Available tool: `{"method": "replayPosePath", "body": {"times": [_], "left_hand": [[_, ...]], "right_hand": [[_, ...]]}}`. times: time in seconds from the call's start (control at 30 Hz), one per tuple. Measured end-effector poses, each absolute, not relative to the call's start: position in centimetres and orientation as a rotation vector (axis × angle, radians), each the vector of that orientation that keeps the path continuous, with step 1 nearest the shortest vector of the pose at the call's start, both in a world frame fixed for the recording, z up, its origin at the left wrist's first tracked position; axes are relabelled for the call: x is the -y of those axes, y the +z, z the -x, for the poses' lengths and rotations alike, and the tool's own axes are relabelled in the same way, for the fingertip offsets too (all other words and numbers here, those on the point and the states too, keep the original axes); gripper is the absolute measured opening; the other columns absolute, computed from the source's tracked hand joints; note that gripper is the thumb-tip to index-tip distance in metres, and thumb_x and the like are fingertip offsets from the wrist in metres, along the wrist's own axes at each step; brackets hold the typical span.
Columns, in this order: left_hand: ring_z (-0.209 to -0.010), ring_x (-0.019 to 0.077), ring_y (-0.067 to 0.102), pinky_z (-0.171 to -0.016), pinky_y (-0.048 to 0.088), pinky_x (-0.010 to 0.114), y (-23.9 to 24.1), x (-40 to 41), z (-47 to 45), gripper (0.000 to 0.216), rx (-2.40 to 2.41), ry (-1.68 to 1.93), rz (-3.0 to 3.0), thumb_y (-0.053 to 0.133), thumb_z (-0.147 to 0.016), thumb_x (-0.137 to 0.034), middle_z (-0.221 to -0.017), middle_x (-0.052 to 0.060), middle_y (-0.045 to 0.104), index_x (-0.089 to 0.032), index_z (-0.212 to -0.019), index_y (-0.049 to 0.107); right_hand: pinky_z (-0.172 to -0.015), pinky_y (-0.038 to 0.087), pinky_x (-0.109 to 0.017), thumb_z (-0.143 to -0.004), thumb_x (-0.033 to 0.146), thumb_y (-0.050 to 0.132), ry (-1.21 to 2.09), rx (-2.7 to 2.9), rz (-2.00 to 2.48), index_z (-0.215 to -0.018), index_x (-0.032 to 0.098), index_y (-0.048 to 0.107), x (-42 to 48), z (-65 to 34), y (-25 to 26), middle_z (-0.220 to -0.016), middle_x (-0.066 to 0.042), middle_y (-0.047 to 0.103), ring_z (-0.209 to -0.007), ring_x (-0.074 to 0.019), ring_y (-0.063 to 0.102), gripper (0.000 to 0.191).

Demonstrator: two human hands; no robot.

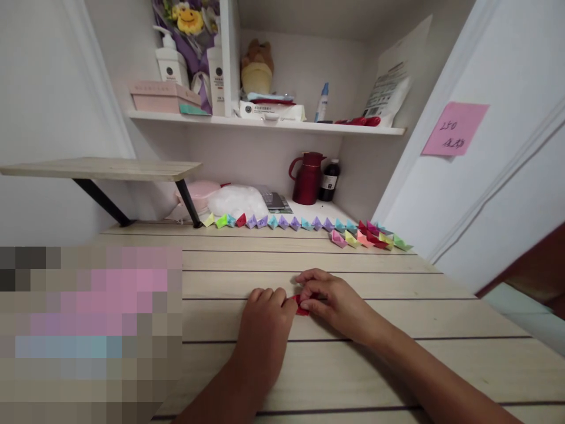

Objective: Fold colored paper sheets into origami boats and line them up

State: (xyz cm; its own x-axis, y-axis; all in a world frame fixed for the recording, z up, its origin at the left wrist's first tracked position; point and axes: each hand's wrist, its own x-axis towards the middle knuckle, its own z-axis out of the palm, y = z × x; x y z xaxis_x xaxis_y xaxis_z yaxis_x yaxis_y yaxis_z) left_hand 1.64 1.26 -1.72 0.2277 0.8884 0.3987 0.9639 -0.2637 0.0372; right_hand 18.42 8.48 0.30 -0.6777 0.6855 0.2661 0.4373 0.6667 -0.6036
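A small piece of red folded paper lies low over the striped wooden table, between my two hands. My left hand is closed on its left edge, with the fingers curled and the fingertips mostly hidden. From the other side my right hand pinches the same paper between thumb and fingers. Much of the paper's shape is covered by the fingers. Beyond the hands, a row of small folded paper boats in several colours runs along the back of the table, with a second short row of boats at the right.
A raised wooden shelf on black legs stands at the back left. Behind the boats are a white plastic bag, a red jug and a dark bottle. The lower left is pixelated. A pink note sticks to the right wall.
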Motion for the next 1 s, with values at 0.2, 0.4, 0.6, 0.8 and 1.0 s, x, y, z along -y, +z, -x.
{"method": "replayPosePath", "body": {"times": [0.2,0.4,0.6,0.8,1.0], "left_hand": [[-0.075,0.0192,0.056,-0.077,0.041,0.035,-2.0,-1.3,-1.5,0.016,1.722,-0.517,2.282,0.056,-0.087,-0.008,-0.079,0.002,0.063,-0.02,-0.081,0.064],[-0.075,0.0205,0.057,-0.077,0.042,0.038,-2.0,-1.4,-1.3,0.012,1.75,-0.537,2.327,0.056,-0.088,-0.012,-0.078,0.001,0.064,-0.02,-0.084,0.064],[-0.08,0.0209,0.058,-0.079,0.041,0.039,-1.5,-1.6,-1.2,0.016,1.88,-0.579,2.385,0.051,-0.091,-0.014,-0.082,0.002,0.066,-0.02,-0.084,0.064],[-0.078,0.0196,0.057,-0.084,0.038,0.039,-2.4,-1.9,-1.0,0.016,1.826,-0.695,2.413,0.053,-0.088,-0.01,-0.078,0.0,0.064,-0.02,-0.08,0.062],[-0.07,0.0173,0.054,-0.09,0.035,0.04,-3.7,-2.3,-1.3,0.018,1.661,-0.718,2.376,0.057,-0.082,-0.005,-0.071,-0.002,0.061,-0.02,-0.074,0.061]], "right_hand": [[-0.084,0.048,-0.032,-0.083,0.013,0.056,0.615,2.371,0.962,-0.069,0.021,0.064,-8.5,-17.6,0.2,-0.097,-0.004,0.07,-0.091,-0.0193,0.064,0.018],[-0.079,0.047,-0.028,-0.083,0.014,0.058,0.591,2.347,1.029,-0.071,0.021,0.066,-8.6,-17.6,0.0,-0.09,-0.002,0.071,-0.083,-0.0169,0.063,0.016],[-0.081,0.045,-0.027,-0.08,0.014,0.064,0.493,2.439,0.96,-0.079,0.023,0.069,-8.8,-17.9,-0.2,-0.088,0.0,0.071,-0.087,-0.017,0.062,0.011],[-0.079,0.045,-0.026,-0.079,0.011,0.058,0.384,2.494,1.029,-0.076,0.021,0.067,-8.7,-17.6,0.0,-0.087,-0.001,0.069,-0.087,-0.0177,0.061,0.014],[-0.075,0.043,-0.029,-0.078,0.011,0.055,0.184,2.612,1.082,-0.079,0.02,0.065,-8.3,-17.1,0.5,-0.087,-0.004,0.068,-0.084,-0.0197,0.06,0.014]]}}
